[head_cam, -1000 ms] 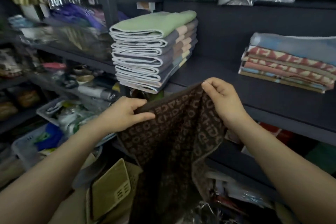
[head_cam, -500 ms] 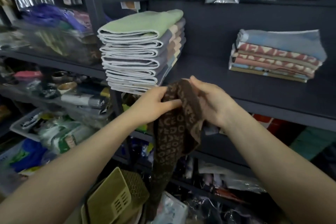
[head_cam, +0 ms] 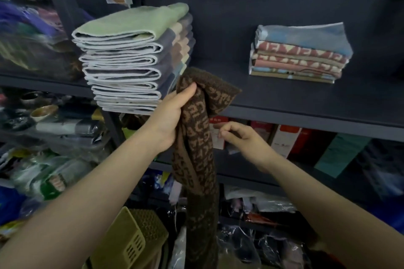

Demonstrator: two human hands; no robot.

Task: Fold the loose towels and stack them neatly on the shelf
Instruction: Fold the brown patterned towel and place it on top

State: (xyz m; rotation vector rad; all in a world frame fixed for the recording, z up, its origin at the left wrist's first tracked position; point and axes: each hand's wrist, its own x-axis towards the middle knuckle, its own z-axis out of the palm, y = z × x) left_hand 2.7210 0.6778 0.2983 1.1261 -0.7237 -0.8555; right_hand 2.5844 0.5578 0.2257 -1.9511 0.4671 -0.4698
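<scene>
At the far left, cluttered shelves carry bagged goods and small bowls (head_cam: 43, 112), too blurred to name further. Near the bottom edge sits an olive plastic basket (head_cam: 129, 240). Just right of the clutter, a tall stack of folded towels (head_cam: 131, 59) stands on the dark shelf (head_cam: 306, 102), a green one on top, folded edges facing out so the pile reads as tidy.

The left hand (head_cam: 172, 116) grips the gathered top of a brown letter-patterned towel (head_cam: 196, 137), fingers and thumb curled round it. It holds the cloth up at the shelf's front lip, touching the base of the tall stack, so the rest hangs straight down and can be halved lengthwise. The towel is thus in the air, not yet on the shelf.

The right hand (head_cam: 238, 137) is just beside the hanging cloth, below the shelf edge, fingers loosely curled and holding nothing; it looks placed to take a lower edge for the next fold.

Farther right on the shelf lies a shorter stack of pink and blue patterned towels (head_cam: 299, 54), with bare shelf between the two piles where this one could go.
</scene>
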